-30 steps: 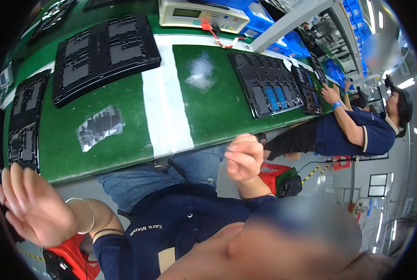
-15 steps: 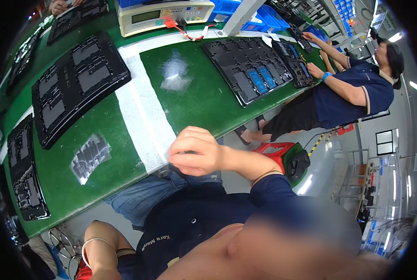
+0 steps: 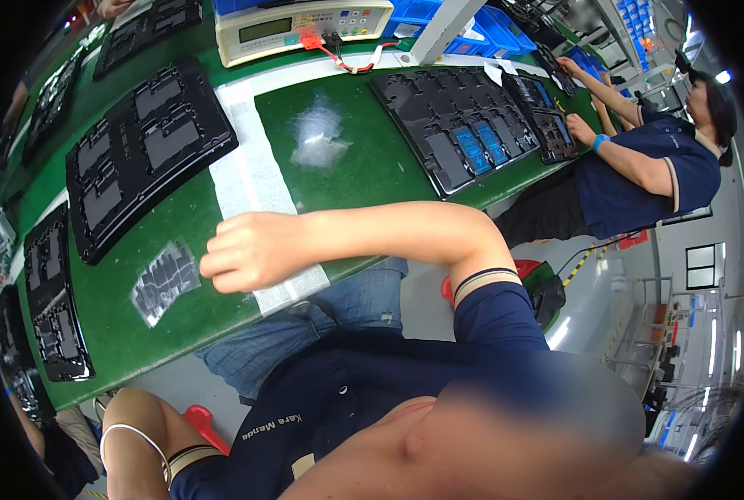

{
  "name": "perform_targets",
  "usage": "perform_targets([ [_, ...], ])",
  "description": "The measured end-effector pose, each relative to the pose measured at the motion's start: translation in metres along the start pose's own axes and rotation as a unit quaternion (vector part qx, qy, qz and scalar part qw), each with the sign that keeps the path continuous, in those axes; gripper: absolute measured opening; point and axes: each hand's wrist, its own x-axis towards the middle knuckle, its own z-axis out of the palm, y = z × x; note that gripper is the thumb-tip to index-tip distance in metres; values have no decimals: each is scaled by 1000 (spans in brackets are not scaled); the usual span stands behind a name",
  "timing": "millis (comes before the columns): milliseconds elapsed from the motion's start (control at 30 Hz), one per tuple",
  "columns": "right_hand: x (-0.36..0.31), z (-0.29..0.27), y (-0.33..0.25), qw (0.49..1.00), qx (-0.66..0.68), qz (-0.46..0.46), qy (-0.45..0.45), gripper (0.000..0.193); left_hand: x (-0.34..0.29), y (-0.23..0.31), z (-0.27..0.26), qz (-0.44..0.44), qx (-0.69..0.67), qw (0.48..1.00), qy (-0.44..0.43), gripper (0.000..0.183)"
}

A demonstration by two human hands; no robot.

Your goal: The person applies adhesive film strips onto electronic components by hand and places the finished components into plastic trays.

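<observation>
My right hand (image 3: 255, 252) is closed, knuckles up, above the white strip (image 3: 251, 179) that crosses the green bench. Its fingertips are turned under, so whatever they may hold is hidden. Just left of the knuckles lies a clear sheet with dark grey strips (image 3: 165, 283). Farther left is a large black tray (image 3: 126, 137) with grey rectangular pieces in its recesses. My left arm (image 3: 134, 425), with a bangle on it, is bent at the lower left. The left hand itself is outside the picture.
Crumpled clear film (image 3: 318, 137) lies beyond the strip. A black tray with blue pieces (image 3: 451, 125) is at the right, near a co-worker (image 3: 647, 162). A cream meter (image 3: 301, 32) with red leads stands behind. A narrower black tray (image 3: 57, 296) sits at far left.
My right hand has moved left over the white strip, toward the sheet with dark strips, and the forearm has stretched across the bench edge. My left arm has shifted slightly left.
</observation>
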Motion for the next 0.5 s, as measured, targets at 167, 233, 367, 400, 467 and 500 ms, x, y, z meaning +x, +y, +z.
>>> perform_targets([
  [167,-9,18,-5,997,71,-16,25,12,-12,-74,71,158,164,972,-66,14],
  [233,-1,14,-11,995,98,-5,11,17,-10,-126,89,249,240,930,-125,16],
  [367,-38,-14,-13,985,115,118,47,13,-44,-140,25,380,275,876,-114,20],
  [400,-9,-4,-26,984,163,62,38,12,-28,-145,-16,121,418,850,-298,18],
  [467,-22,9,-22,982,174,61,29,12,-51,-293,43,-160,428,832,-315,5],
  [500,-22,8,-26,981,188,48,29,13,-57,-327,38,-320,391,804,-313,10],
])
